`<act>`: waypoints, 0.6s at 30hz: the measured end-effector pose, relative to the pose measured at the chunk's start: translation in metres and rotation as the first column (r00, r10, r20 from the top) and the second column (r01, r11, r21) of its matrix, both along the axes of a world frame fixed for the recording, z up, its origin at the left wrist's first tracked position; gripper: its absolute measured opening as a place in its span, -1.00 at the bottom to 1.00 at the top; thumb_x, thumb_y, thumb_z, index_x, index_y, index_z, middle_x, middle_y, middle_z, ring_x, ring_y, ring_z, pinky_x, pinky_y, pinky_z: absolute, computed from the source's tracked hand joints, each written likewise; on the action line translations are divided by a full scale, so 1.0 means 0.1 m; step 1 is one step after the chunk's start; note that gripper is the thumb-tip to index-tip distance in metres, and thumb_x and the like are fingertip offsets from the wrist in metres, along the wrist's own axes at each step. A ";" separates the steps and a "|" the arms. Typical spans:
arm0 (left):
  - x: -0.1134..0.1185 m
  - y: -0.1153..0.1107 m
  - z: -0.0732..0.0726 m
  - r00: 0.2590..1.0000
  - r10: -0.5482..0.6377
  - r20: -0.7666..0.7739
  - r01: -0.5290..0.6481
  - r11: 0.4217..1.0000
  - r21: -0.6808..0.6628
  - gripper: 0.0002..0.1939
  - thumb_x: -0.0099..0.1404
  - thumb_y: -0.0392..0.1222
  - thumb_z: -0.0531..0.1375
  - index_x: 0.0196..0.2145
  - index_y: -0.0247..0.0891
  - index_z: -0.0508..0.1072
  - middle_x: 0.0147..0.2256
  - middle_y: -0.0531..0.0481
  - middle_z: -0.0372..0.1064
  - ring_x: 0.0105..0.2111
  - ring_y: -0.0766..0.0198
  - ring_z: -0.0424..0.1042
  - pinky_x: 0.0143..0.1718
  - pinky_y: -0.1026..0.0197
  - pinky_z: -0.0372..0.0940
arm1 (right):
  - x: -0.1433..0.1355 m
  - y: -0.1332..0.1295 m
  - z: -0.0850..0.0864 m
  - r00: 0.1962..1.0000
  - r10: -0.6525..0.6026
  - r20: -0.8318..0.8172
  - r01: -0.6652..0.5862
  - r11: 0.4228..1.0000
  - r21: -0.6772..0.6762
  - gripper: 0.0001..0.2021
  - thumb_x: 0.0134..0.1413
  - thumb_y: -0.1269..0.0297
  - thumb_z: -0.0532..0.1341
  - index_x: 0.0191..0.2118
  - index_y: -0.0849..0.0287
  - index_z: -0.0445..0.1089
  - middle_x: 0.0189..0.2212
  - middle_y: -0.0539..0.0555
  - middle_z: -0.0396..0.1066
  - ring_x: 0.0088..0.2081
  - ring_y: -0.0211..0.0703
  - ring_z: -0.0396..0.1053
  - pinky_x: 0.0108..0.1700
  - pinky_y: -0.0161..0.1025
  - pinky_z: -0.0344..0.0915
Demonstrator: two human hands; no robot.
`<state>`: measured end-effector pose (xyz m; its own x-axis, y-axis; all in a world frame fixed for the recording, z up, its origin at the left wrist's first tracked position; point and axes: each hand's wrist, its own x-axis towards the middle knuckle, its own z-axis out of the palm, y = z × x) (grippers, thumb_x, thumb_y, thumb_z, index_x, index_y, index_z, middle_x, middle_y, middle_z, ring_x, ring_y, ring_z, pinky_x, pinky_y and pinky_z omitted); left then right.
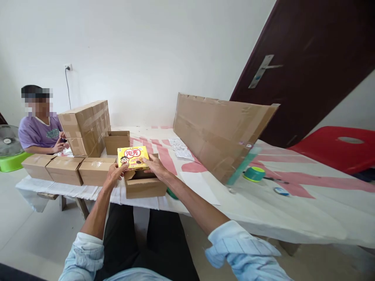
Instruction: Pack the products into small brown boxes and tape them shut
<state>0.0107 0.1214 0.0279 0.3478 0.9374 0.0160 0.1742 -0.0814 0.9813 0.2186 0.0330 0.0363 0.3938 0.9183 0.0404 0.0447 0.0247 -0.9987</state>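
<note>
A yellow snack box (pixel 134 156) with red and white lettering is held between my two hands. My left hand (pixel 115 174) grips its lower left corner, and my right hand (pixel 156 166) grips its right side. Both hands are closed on it. Just below the yellow box, an open brown carton (pixel 145 189) stands at the table's front edge with its flaps up; its inside is mostly hidden.
Closed cartons (pixel 98 171) line the table's left front, with stacked cartons (pixel 83 127) and an open carton (pixel 117 143) behind. A large cardboard sheet (pixel 219 132) leans at centre right near green tape (pixel 254 174). A person (pixel 41 132) sits at the left.
</note>
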 end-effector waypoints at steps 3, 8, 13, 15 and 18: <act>-0.03 0.01 0.01 0.999 -0.036 0.011 0.036 0.999 0.020 -0.37 -0.12 0.31 0.55 -0.40 -0.27 0.48 -0.48 -0.06 0.52 -0.52 0.23 0.43 -0.59 0.29 0.16 | 0.01 0.01 0.01 1.000 0.015 0.012 -0.016 1.000 0.016 -0.39 0.18 0.04 0.39 0.29 0.12 0.39 0.13 0.22 0.59 -0.15 -0.04 0.63 -0.44 -0.33 0.52; -0.07 0.14 0.40 0.982 -0.140 0.124 0.121 0.981 0.149 -0.33 -0.11 0.09 0.61 -0.11 -0.25 0.57 -0.16 -0.16 0.64 -0.24 0.10 0.59 -0.36 0.23 0.40 | 0.12 -0.02 0.29 0.993 0.059 0.106 -0.090 0.943 0.321 -0.21 0.01 -0.10 0.48 0.31 0.12 0.37 0.17 0.23 0.55 0.04 0.09 0.58 -0.09 -0.10 0.64; 0.03 0.45 1.13 0.935 -0.308 0.174 0.178 0.834 0.522 -0.04 -0.21 -0.23 0.66 0.18 -0.26 0.50 0.00 -0.19 0.61 -0.02 0.01 0.60 -0.04 0.12 0.51 | 0.35 -0.04 0.74 0.973 -0.031 0.230 -0.095 0.852 0.514 -0.14 0.02 -0.21 0.48 0.35 0.11 0.34 0.27 0.26 0.45 0.18 0.15 0.49 0.16 0.02 0.56; 0.12 0.55 1.35 0.925 -0.366 0.102 0.253 0.795 0.551 -0.03 -0.19 -0.25 0.64 0.22 -0.26 0.50 -0.01 -0.17 0.62 -0.10 0.03 0.62 -0.11 0.12 0.52 | 0.45 -0.03 0.83 0.968 -0.040 0.246 -0.101 0.840 0.533 -0.11 0.00 -0.26 0.48 0.35 0.10 0.34 0.26 0.25 0.45 0.18 0.15 0.49 0.20 0.05 0.54; 0.23 0.67 1.51 0.892 -0.450 -0.034 0.403 0.760 0.510 -0.19 -0.10 -0.20 0.62 0.13 -0.28 0.55 -0.12 -0.12 0.63 -0.24 0.10 0.61 -0.26 0.17 0.50 | 0.62 -0.02 0.81 0.958 -0.039 0.283 -0.114 0.855 0.505 -0.10 -0.05 -0.27 0.50 0.33 0.12 0.38 0.23 0.25 0.48 0.17 0.18 0.49 0.22 0.11 0.51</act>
<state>0.0338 0.1887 0.1786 0.6848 0.5484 0.4799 -0.0774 -0.6001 0.7961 0.2810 0.0310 0.1175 0.2618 0.7494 0.6082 0.3014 0.5352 -0.7891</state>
